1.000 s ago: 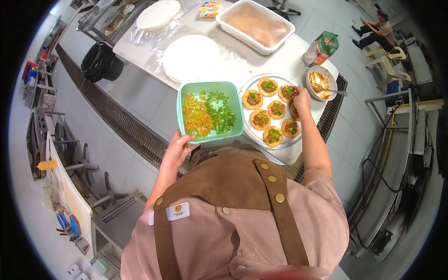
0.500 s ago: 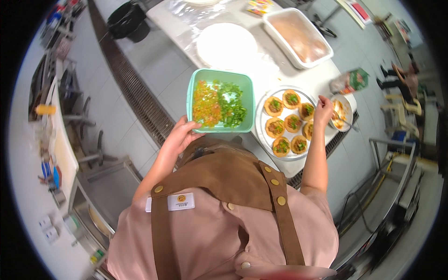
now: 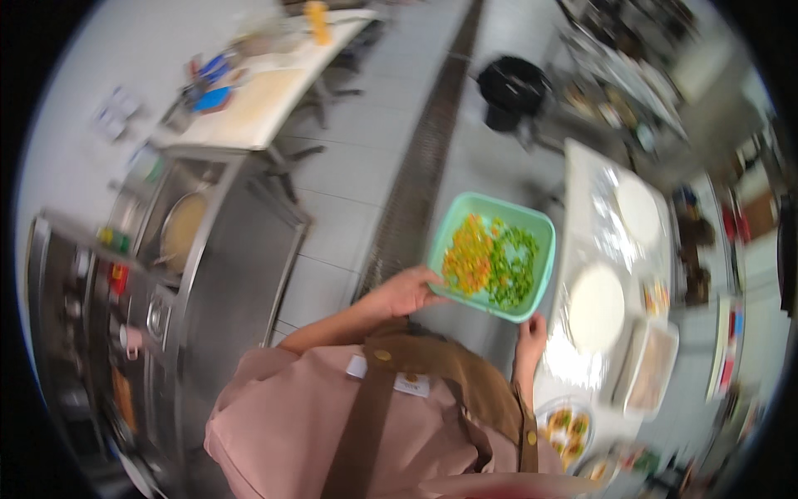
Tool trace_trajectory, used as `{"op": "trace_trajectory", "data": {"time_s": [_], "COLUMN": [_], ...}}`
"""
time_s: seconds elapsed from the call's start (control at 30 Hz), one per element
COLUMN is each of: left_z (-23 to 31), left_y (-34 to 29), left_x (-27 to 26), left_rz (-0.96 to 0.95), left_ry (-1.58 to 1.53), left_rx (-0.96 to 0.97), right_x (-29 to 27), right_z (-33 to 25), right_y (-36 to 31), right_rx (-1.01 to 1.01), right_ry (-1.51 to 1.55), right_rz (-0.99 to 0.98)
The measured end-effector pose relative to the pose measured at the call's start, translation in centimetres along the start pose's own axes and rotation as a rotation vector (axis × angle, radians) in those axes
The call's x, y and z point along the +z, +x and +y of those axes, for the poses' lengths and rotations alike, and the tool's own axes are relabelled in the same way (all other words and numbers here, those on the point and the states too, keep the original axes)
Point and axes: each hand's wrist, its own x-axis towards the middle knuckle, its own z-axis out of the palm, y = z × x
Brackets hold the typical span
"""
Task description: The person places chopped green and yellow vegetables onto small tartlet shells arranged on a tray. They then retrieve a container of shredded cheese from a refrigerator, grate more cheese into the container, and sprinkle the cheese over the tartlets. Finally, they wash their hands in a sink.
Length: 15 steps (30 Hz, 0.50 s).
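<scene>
A mint-green square container (image 3: 509,205) hangs in front of me, slightly tilted. Diced orange-yellow vegetables (image 3: 468,258) fill its left half, and chopped greens (image 3: 513,270) lie in the right. My left hand (image 3: 409,291) grips the left corner, thumb at the rim. At the near right corner, my right hand (image 3: 530,339) has its fingers closed against the container's edge. Down to the right, partly behind my arm and apron, a round tray (image 3: 589,416) carries several small topped rounds (image 3: 562,418).
On the white table (image 3: 544,387) at right are white discs (image 3: 597,308) on plastic film and a white tub (image 3: 652,366). A black bin (image 3: 511,83) stands ahead. A steel counter (image 3: 241,249) with a pot (image 3: 181,233) is at left, beside a floor grate (image 3: 416,175).
My view has turned left, toward the steel counter. My right hand has left the bowl beside the round tray and come to the container, which my left hand still holds.
</scene>
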Motion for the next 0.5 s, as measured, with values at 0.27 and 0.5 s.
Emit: {"op": "trace_trajectory", "data": {"time_s": [0.27,0.5], "left_z": [-5.0,3.2], "left_y": [1.0,7.5], "left_x": [1.0,-4.4], "left_rz": [0.176,0.551], "left_ry": [-0.136,-0.414], "left_rx": [0.338,0.657], "right_x": [-6.2,-2.4], "right_z": [5.2,8.1], "right_y": [6.8,18.4], "right_rx": [0.022,-0.071], "right_ry": [0.063,-0.152], "right_rz": [-0.257,-0.438]}}
